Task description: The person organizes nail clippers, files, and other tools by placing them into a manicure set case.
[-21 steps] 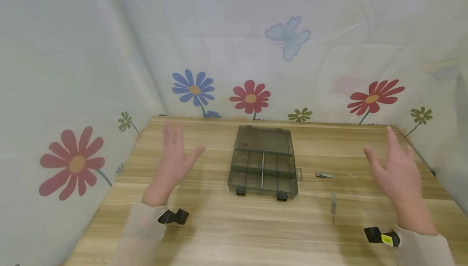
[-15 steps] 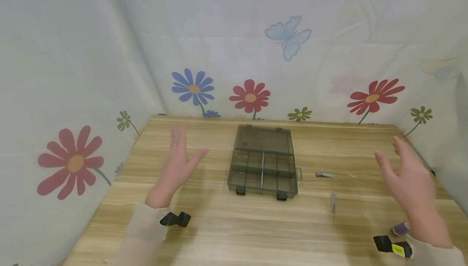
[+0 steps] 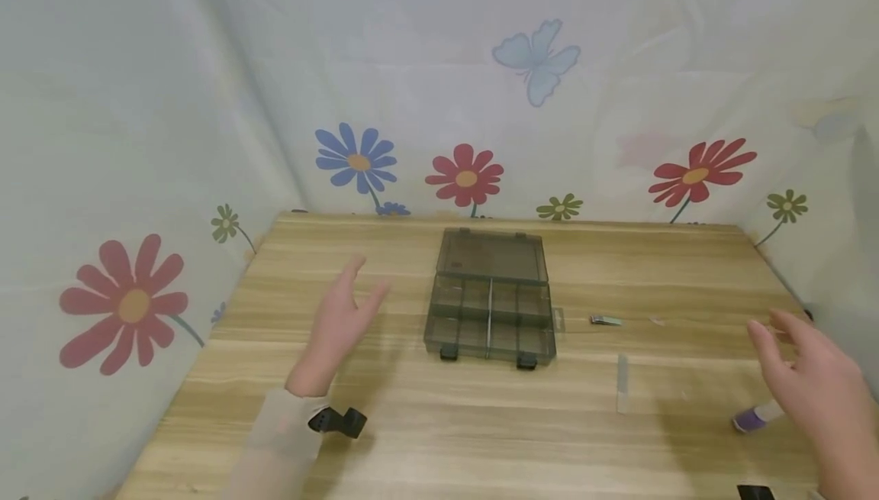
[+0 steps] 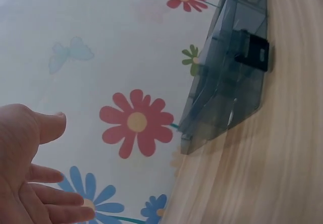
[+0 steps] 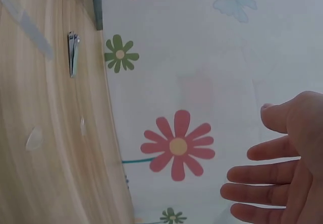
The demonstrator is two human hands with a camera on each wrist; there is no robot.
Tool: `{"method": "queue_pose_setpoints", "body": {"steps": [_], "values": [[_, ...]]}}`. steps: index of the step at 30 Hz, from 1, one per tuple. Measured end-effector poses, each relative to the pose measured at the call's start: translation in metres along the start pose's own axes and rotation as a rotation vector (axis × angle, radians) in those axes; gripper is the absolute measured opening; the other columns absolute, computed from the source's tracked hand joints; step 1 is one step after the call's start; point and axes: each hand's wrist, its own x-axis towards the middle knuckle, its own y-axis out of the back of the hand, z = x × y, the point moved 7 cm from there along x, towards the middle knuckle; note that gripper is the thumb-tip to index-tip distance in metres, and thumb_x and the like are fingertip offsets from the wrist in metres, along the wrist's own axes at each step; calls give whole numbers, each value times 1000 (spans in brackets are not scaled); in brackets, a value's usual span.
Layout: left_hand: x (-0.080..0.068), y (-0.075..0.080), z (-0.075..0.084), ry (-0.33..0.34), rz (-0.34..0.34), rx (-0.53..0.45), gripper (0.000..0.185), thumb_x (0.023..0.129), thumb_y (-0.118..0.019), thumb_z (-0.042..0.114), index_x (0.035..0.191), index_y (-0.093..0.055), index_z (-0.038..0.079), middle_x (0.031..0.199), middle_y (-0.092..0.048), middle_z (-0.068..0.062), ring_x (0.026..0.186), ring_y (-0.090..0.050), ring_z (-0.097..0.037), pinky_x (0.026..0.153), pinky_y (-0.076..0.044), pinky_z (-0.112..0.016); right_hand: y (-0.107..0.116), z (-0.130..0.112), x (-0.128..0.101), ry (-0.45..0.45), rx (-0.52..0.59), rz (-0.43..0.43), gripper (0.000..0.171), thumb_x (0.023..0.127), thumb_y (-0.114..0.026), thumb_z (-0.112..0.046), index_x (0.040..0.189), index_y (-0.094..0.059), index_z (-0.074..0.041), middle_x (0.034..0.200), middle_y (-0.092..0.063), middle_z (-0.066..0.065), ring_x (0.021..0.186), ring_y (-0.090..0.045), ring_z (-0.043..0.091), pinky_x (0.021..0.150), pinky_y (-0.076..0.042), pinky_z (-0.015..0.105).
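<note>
A dark translucent compartment box (image 3: 491, 317) lies on the wooden table with its lid folded back; dividers split it into several sections. My left hand (image 3: 338, 324) hovers left of the box, fingers extended and thumb apart, holding nothing. In the left wrist view that hand (image 4: 30, 173) shows an exposed palm. On the right, my right hand (image 3: 817, 378) is over the table, partly covering a purple-and-white cylindrical item (image 3: 750, 419). Its fingers are straight in the right wrist view. A nail clipper (image 3: 606, 320) lies between the box and my right hand.
A flat grey strip (image 3: 623, 384) lies right of the box. Small clear pieces (image 5: 35, 139) rest on the table (image 3: 439, 439) nearby. A white curtain (image 3: 412, 42) with printed flowers and a butterfly hangs behind and beside the table.
My right hand has moved right and toward me, uncovering the purple-and-white item. My left hand has shifted slightly right, its fingers coming lower. The box stays in place.
</note>
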Motion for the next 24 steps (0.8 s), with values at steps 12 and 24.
{"method": "queue_pose_setpoints", "body": {"steps": [12, 24], "values": [[0, -29, 3, -98, -70, -208, 61, 89, -62, 39, 135, -43, 3, 141, -38, -18, 124, -41, -35, 97, -38, -51, -10, 33, -19, -101, 10, -80, 65, 97, -46, -37, 121, -37, 23, 116, -42, 45, 97, -44, 60, 68, -41, 66], [-12, -60, 0, -115, -125, -187, 56, 82, -73, 28, 127, -52, 2, 130, -49, -19, 119, -46, -33, 99, -35, -50, -29, 57, -39, -121, 49, -129, 80, 90, -61, -36, 124, -25, 27, 103, -37, 54, 81, -49, 63, 54, -48, 58]]}}
